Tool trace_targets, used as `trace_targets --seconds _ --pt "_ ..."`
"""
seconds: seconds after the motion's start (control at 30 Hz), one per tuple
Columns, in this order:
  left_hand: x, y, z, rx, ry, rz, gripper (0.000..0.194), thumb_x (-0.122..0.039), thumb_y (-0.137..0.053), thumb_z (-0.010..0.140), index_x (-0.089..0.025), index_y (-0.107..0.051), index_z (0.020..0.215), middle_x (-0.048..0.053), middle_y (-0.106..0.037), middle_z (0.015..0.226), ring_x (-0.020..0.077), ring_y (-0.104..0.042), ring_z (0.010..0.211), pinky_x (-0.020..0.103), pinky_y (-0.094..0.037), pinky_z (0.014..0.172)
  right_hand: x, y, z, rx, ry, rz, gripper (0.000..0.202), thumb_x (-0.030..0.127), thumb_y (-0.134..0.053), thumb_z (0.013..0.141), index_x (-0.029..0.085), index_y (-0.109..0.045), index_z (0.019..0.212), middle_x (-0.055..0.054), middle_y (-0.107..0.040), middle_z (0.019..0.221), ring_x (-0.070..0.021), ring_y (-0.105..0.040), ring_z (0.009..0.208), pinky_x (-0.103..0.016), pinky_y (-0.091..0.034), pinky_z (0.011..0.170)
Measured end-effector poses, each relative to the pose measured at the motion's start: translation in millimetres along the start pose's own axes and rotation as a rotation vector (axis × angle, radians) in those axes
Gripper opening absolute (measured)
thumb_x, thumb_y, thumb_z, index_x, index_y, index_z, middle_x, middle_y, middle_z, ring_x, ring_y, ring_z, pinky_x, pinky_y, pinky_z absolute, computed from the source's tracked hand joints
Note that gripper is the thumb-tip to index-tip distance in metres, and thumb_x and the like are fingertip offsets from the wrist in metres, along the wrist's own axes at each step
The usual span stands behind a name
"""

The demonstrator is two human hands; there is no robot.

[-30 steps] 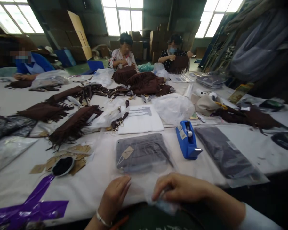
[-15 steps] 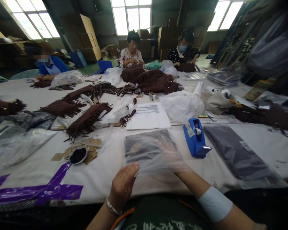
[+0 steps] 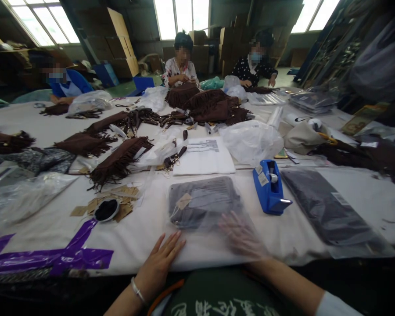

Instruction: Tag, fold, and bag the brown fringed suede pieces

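A dark grey bag (image 3: 217, 197) lies flat inside a clear plastic sleeve (image 3: 204, 245) in front of me, with a tan paper tag (image 3: 183, 201) on it. My left hand (image 3: 164, 256) rests at the sleeve's near left edge, fingers stretched out and holding nothing. Under the clear film, my right hand (image 3: 240, 237) lies flat near the lower right corner of the bag, its fingers spread and a little blurred. A blue tape dispenser (image 3: 271, 188) stands to the right of the sleeve.
Another bagged dark item (image 3: 325, 206) lies at the right. On the left are tan tags around a small white dish (image 3: 107, 210) and purple tape (image 3: 66, 252). Brown fringed pieces (image 3: 120, 160), a white sheet (image 3: 206, 156) and a plastic bag (image 3: 252, 140) lie farther back. Several people sit across the table.
My right hand has drawn back toward me from over the bag, still under the film, uncovering the tag. My left hand has lowered and flattened at the sleeve's edge.
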State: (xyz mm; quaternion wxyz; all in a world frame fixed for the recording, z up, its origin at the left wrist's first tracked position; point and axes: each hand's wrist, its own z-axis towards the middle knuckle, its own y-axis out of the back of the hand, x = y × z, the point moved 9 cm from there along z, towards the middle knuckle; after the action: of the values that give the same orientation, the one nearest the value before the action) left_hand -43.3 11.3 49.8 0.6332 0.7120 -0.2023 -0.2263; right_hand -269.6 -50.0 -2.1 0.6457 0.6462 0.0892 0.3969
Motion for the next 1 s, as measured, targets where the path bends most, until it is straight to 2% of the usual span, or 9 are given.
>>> trace_targets --seconds 0.1,0.2,0.33,0.47,0.57,0.67,0.8,0.9,1.0 --pt "-0.4 -9.5 9.0 0.092 -0.022 -0.068 0.091 0.007 -0.034 0.063 -0.024 -0.012 0.145 0.003 -0.013 0.15 0.0205 -0.018 0.137 0.046 -0.023 0.112 12.4 -13.5 -48.4 0.089 0.058 0.067 0.059 0.022 -0.046 0.091 0.031 -0.022 0.144 -0.001 -0.024 0.147 -0.0272 -0.02 0.135 -0.051 -0.024 0.11" --pt "2.9 -16.1 15.7 0.15 -0.058 -0.119 0.093 0.003 -0.039 0.06 -0.021 -0.01 0.145 0.006 -0.01 0.151 0.023 -0.015 0.138 0.047 -0.024 0.111 23.0 -0.1 -74.7 0.181 0.001 0.24 0.052 0.021 -0.043 0.092 0.031 -0.029 0.141 -0.002 -0.031 0.144 -0.0258 -0.028 0.132 -0.049 -0.031 0.107" --pt "1.7 -12.4 17.5 0.174 -0.117 -0.168 0.097 0.0 -0.042 0.056 -0.024 -0.012 0.145 0.005 -0.003 0.151 0.0274 -0.012 0.138 0.051 -0.025 0.109 42.0 51.8 -62.7 0.264 -0.057 0.646 0.03 0.026 -0.043 0.095 0.03 -0.056 0.122 -0.002 -0.062 0.114 -0.0176 -0.059 0.103 -0.029 -0.05 0.089" --pt "-4.3 -4.9 12.6 0.216 -0.141 -0.168 0.101 0.001 -0.041 0.052 -0.029 -0.014 0.144 0.002 0.005 0.15 0.0301 -0.009 0.138 0.055 -0.024 0.108 27.8 89.5 -25.9 0.126 0.005 0.618 0.033 0.024 -0.044 0.093 0.026 -0.053 0.125 -0.003 -0.058 0.121 -0.0175 -0.052 0.112 -0.032 -0.043 0.098" --pt "-5.1 -1.5 5.2 0.265 -0.141 -0.164 0.104 0.001 -0.039 0.049 -0.03 -0.013 0.145 0.002 0.004 0.151 0.0286 -0.009 0.138 0.054 -0.023 0.109 -2.5 67.8 -19.3 0.188 0.048 0.427 0.047 0.013 -0.041 0.088 0.023 -0.044 0.134 -0.004 -0.042 0.138 -0.0196 -0.034 0.129 -0.042 -0.028 0.11" --pt "-4.5 2.4 -1.8 0.308 -0.15 -0.196 0.104 -0.001 -0.039 0.048 -0.029 -0.014 0.144 0.001 0.0 0.151 0.0275 -0.012 0.137 0.051 -0.023 0.11 -24.5 46.8 -33.8 0.297 0.073 0.34 0.06 0.005 -0.037 0.081 0.024 -0.038 0.138 -0.001 -0.036 0.141 -0.0167 -0.029 0.132 -0.04 -0.025 0.112" --pt "-1.4 8.0 -3.2 0.335 -0.158 -0.233 0.1 -0.004 -0.042 0.051 -0.028 -0.016 0.144 0.0 -0.006 0.151 0.0272 -0.015 0.137 0.05 -0.022 0.111 -25.6 53.9 -51.5 0.336 0.108 0.318 0.065 0.005 -0.04 0.08 0.027 -0.031 0.141 0.0 -0.032 0.144 -0.0168 -0.026 0.133 -0.041 -0.023 0.112" --pt "5.8 7.1 -0.9 0.311 -0.158 -0.23 0.097 -0.005 -0.044 0.055 -0.028 -0.016 0.144 0.001 -0.011 0.151 0.026 -0.018 0.137 0.051 -0.021 0.111 -24.4 55.7 -50.1 0.269 0.14 0.345 0.063 0.011 -0.05 0.078 0.026 -0.037 0.138 -0.003 -0.037 0.141 -0.0205 -0.032 0.13 -0.044 -0.024 0.112" --pt "15.5 6.7 0.7 0.18 -0.172 -0.277 0.079 -0.004 -0.041 0.067 -0.027 -0.028 0.141 0.001 -0.028 0.146 0.0215 -0.027 0.134 0.047 -0.025 0.111 -38.5 47.2 -44.8 0.057 0.092 0.406 0.043 0.021 -0.054 0.084 0.023 -0.051 0.127 -0.006 -0.053 0.127 -0.0217 -0.046 0.12 -0.044 -0.027 0.11"
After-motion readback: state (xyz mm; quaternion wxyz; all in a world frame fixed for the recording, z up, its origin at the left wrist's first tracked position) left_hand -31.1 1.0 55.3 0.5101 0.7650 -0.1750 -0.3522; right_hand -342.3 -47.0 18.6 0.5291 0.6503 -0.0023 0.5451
